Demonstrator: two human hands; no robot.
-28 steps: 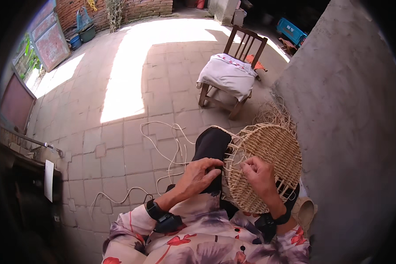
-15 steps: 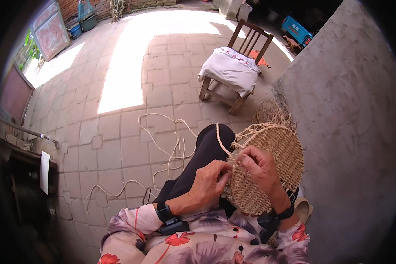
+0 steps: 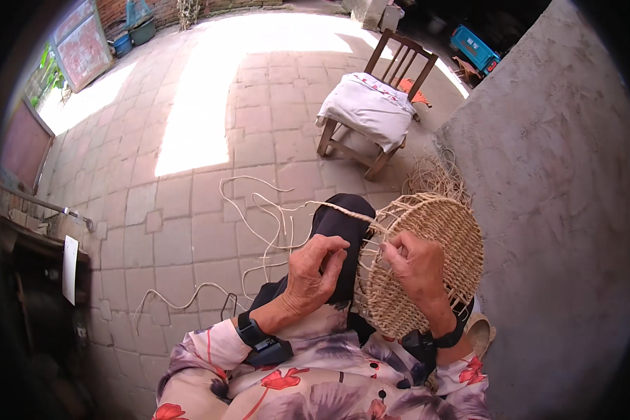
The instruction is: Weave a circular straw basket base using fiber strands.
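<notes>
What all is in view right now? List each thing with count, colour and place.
woven basket: one, straw colour, half-woven, on the lap
loose strands: several, pale, trailing over the paving left of the basket
fibre pile: one, straw colour, by the wall
wooden chair: one, brown, white cloth on its seat, ahead
paving: grey-pink slabs, partly sunlit
wall: one, grey, at right
wrist devices: two, black, one per wrist
left hand: pinches a strand
right hand: grips the basket's edge

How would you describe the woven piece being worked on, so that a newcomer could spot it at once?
Start at the grey rendered wall on the right. At its foot, on the person's lap, stands a round, flat, straw-coloured woven disc, held by the right hand. Unlike the loose strands on the paving, it is tightly woven.
</notes>
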